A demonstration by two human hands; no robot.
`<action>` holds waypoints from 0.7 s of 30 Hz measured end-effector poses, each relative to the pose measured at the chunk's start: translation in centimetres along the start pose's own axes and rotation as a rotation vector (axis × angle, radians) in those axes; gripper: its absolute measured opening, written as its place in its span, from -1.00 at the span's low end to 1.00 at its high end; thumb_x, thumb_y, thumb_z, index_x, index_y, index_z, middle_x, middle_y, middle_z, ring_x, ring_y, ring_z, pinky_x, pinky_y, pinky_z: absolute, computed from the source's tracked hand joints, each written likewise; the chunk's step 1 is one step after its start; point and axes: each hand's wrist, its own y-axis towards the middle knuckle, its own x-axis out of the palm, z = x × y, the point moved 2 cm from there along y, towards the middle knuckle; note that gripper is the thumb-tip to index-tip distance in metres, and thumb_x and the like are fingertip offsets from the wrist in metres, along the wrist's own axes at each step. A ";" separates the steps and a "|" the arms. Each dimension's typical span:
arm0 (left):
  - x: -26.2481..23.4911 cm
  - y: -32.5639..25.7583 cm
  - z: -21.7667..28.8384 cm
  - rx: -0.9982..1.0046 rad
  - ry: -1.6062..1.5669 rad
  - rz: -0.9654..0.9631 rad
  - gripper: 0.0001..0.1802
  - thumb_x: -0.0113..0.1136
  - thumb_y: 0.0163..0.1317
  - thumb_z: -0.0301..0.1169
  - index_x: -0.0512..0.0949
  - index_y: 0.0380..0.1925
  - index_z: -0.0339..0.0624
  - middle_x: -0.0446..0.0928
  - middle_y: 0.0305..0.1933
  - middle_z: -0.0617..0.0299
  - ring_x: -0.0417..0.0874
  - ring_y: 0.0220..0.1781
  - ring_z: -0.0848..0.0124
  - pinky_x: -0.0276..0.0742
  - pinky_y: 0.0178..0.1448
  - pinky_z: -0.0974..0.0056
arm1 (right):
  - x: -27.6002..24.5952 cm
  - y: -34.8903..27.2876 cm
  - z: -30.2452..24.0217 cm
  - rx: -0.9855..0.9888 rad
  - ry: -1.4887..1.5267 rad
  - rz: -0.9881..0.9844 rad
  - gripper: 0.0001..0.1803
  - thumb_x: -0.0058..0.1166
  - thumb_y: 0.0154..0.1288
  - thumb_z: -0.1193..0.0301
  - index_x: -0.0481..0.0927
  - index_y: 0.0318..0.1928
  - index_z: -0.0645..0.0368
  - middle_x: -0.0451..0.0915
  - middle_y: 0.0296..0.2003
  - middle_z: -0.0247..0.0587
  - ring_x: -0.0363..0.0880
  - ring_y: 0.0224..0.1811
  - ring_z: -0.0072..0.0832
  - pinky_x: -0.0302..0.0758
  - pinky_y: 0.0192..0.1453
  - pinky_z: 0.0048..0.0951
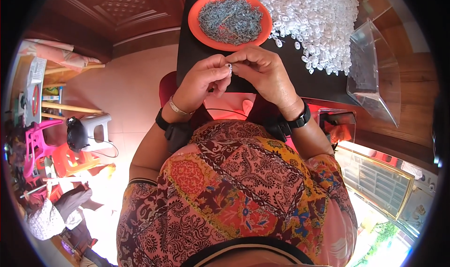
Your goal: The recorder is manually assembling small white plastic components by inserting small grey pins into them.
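Note:
Both hands meet over the near edge of the dark table [300, 82]. My left hand [202, 79] is closed, pinching a small white plastic piece [229, 67] between thumb and forefinger. Against that piece, the fingertips of my right hand [269, 77] are pressed together; whatever they hold is hidden. Just beyond my hands sits a round orange plate [193, 19], filled with small grey metal screws [229, 22]. To its right spreads a large heap of small white oval plastic pieces [323, 28] with holes in them, some lying loose at the heap's near side.
A clear plastic box [370, 65] stands tilted at the table's right end. Dark objects cut off by the view lie at the far edge. On the floor at left are a grey stool [98, 126], a pink chair [37, 145] and an orange stool [70, 159].

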 end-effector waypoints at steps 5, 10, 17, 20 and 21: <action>-0.2 0.1 0.3 0.114 0.323 0.084 -0.81 0.03 0.34 -0.31 0.41 -0.41 -0.16 0.42 -0.53 0.32 0.39 -0.57 0.56 0.32 -0.45 0.46 | 0.4 -0.1 0.3 0.014 -0.024 0.109 -0.85 0.17 0.16 0.65 0.66 -0.24 0.22 0.61 -0.36 -0.23 0.63 -0.34 -0.50 0.54 -0.26 -0.52; -0.4 -0.1 -0.4 0.106 0.267 0.125 -0.80 0.03 0.34 -0.30 0.43 -0.39 -0.18 0.43 -0.53 0.32 0.41 -0.56 0.56 0.33 -0.43 0.46 | 0.2 -0.4 0.1 -0.103 -0.123 0.133 -0.82 0.16 0.14 0.67 0.65 -0.23 0.23 0.62 -0.33 -0.22 0.65 -0.32 -0.49 0.56 -0.26 -0.50; -0.3 -0.1 0.2 0.198 0.322 0.211 -0.82 0.03 0.34 -0.32 0.45 -0.36 -0.20 0.45 -0.51 0.33 0.43 -0.52 0.57 0.34 -0.40 0.46 | 0.4 -0.4 -0.3 -0.117 -0.116 0.132 -0.77 0.15 0.14 0.66 0.61 -0.16 0.24 0.66 -0.34 -0.20 0.68 -0.31 -0.52 0.59 -0.23 -0.57; 0.0 -0.3 0.3 0.219 0.337 0.215 -0.81 0.04 0.35 -0.31 0.46 -0.35 -0.20 0.45 -0.51 0.33 0.44 -0.52 0.57 0.34 -0.39 0.46 | 0.3 -0.3 -0.6 -0.101 -0.084 0.142 -0.78 0.15 0.17 0.65 0.60 -0.15 0.24 0.67 -0.35 -0.23 0.68 -0.31 -0.57 0.59 -0.23 -0.60; 0.2 -0.4 0.3 0.220 0.338 0.214 -0.81 0.04 0.35 -0.31 0.46 -0.35 -0.20 0.45 -0.51 0.33 0.44 -0.52 0.57 0.34 -0.39 0.46 | 0.3 -0.3 -0.5 -0.077 -0.069 0.134 -0.79 0.15 0.17 0.65 0.59 -0.15 0.23 0.67 -0.35 -0.25 0.67 -0.30 -0.60 0.59 -0.22 -0.59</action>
